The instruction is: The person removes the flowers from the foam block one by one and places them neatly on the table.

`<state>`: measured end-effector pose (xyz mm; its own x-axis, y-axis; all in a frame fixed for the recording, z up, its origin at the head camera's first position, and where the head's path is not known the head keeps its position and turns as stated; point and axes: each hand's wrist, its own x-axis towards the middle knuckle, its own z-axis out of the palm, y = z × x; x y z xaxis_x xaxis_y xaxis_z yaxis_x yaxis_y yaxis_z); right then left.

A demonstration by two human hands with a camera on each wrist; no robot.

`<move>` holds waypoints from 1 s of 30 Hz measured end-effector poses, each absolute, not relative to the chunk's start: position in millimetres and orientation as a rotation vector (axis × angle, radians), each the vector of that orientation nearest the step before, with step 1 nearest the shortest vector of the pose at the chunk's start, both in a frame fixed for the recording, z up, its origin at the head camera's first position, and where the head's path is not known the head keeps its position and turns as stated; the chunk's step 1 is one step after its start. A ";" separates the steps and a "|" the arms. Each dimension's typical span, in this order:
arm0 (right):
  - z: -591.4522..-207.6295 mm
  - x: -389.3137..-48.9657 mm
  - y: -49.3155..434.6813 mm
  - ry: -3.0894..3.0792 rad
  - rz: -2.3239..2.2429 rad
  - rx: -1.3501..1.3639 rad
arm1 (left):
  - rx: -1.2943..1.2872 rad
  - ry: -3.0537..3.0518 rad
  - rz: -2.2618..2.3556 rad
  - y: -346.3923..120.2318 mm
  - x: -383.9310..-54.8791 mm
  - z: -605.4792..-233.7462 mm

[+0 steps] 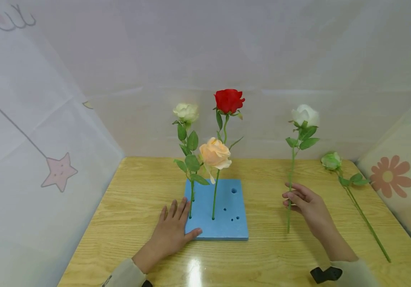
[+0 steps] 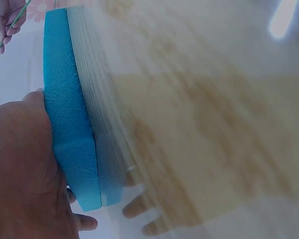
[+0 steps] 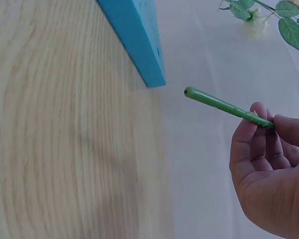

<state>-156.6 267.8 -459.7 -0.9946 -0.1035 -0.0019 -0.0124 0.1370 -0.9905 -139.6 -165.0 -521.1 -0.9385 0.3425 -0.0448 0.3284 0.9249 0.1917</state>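
Observation:
My right hand (image 1: 311,209) pinches the green stem of an upright white rose (image 1: 305,115) between thumb and fingers, right of a blue foam block (image 1: 227,231). In the right wrist view the bare lower end of the stem (image 3: 209,99) sticks out past the fingers, apart from the block. My left hand (image 1: 169,235) rests at the block's left edge, fingers straight and thumb over its front left corner. Standing in the block are a cream rose (image 1: 186,112), a red rose (image 1: 229,101) and a peach rose (image 1: 215,153). The red rose's lower stem is hidden behind the peach bloom.
Several holes show in the block's right half, the largest hole (image 1: 234,191) near the back. A pale green rose (image 1: 331,160) lies on the wooden table (image 1: 130,199) at the right, its stem slanting towards the front. Printed white cloth (image 1: 148,119) hangs behind and along both sides.

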 end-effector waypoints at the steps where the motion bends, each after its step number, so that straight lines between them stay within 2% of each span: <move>1: -460.2 -155.9 270.2 2.323 -2.004 -0.124 | 0.524 3.006 0.280 -164.9 -139.6 -520.9; 30: -462.4 -134.5 344.9 2.432 -1.770 -0.076 | 0.511 2.990 0.290 -165.4 -138.4 -522.3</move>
